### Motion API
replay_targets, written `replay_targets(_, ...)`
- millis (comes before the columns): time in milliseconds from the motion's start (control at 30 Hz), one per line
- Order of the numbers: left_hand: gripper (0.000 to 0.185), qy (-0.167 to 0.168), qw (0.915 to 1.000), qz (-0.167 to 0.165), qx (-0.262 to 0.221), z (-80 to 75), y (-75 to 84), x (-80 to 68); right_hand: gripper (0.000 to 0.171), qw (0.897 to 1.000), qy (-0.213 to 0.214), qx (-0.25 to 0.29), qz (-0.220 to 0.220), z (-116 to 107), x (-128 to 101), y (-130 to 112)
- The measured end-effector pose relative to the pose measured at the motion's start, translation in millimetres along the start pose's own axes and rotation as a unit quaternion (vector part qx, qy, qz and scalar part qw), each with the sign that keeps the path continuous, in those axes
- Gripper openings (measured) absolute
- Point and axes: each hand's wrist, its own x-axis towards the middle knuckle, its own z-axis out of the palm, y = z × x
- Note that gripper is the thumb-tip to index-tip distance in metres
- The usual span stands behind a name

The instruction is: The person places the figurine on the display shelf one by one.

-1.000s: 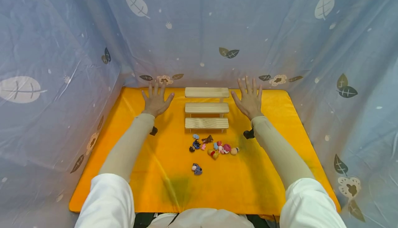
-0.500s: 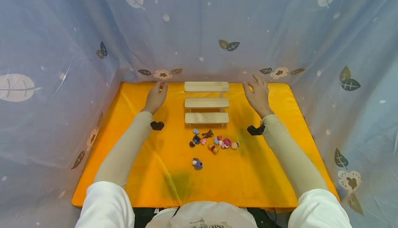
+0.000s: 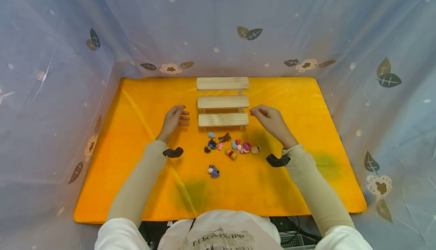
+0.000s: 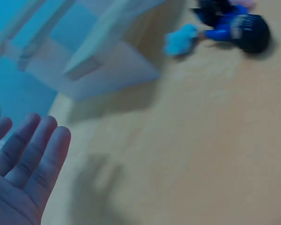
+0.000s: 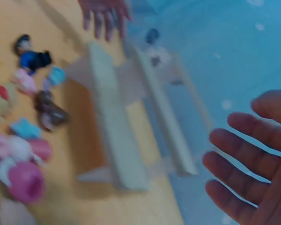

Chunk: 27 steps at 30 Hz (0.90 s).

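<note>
A three-step wooden display stand (image 3: 223,101) is on the yellow-covered table between my hands. My left hand (image 3: 173,121) is held left of its lower steps, fingers apart and holding nothing. On the other side my right hand (image 3: 271,123) hovers near the stand's right end; the right wrist view shows its fingers loosely extended around nothing. Small toy figurines lie in front of the stand: a yellow bear (image 3: 231,153), a brown figurine (image 3: 225,138), a dark-haired figurine in blue (image 4: 246,33) and a magenta-and-white one (image 5: 21,180). A purple-blue donkey figurine (image 3: 214,171) lies apart, nearer me.
Pale blue leaf-patterned curtains (image 3: 214,26) enclose the back and sides of the yellow table (image 3: 293,200). Black wrist-camera mounts (image 3: 277,160) sit on both wrists. Cables (image 3: 296,231) hang below the table's front edge.
Both hands have come back from the far edge of the table toward me, beside the stand's lower steps. Their spread fingers have relaxed. The head view has tilted down; the figurines stay put.
</note>
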Motion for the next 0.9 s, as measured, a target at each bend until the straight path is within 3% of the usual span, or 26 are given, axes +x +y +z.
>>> replay_targets(233, 0.057, -0.042, 0.9983, -0.027, -0.031, 24.2, -24.0, 4.3, 0.033, 0.988, -0.128, -0.083, -0.039, 49.1, 7.0, 1.9)
replay_targets(333, 0.055, -0.047, 0.9978, -0.032, -0.035, 33.4, -33.3, 4.2, 0.032, 0.976, -0.166, -0.135, -0.049, 69.8, 9.8, 1.3)
replay_targets(433, 0.053, -0.039, 0.9983, -0.025, -0.035, 40.5, -42.2, 2.0, 0.031, 0.957, -0.189, -0.207, -0.080, 89.9, 11.2, 1.0)
replay_targets(600, 0.050, -0.024, 0.9989, -0.012, -0.037, 46.7, -47.9, -2.5, 0.026, 0.911, -0.181, -0.335, -0.158, 116.2, 11.5, 5.7)
replay_targets(700, 0.052, -0.022, 0.9993, -0.017, -0.023, 48.4, -49.5, -2.8, 0.026, 0.892, -0.167, -0.379, -0.184, 127.0, 10.8, 12.4)
replay_targets(800, 0.054, -0.017, 0.9994, -0.025, 0.015, 48.1, -51.3, -3.8, 0.029, 0.883, -0.150, -0.399, -0.197, 134.0, 10.3, 18.2)
replay_targets(900, 0.054, -0.015, 0.9986, -0.028, 0.042, 46.8, -47.3, -8.1, 0.027, 0.881, -0.135, -0.407, -0.198, 137.6, 9.9, 22.3)
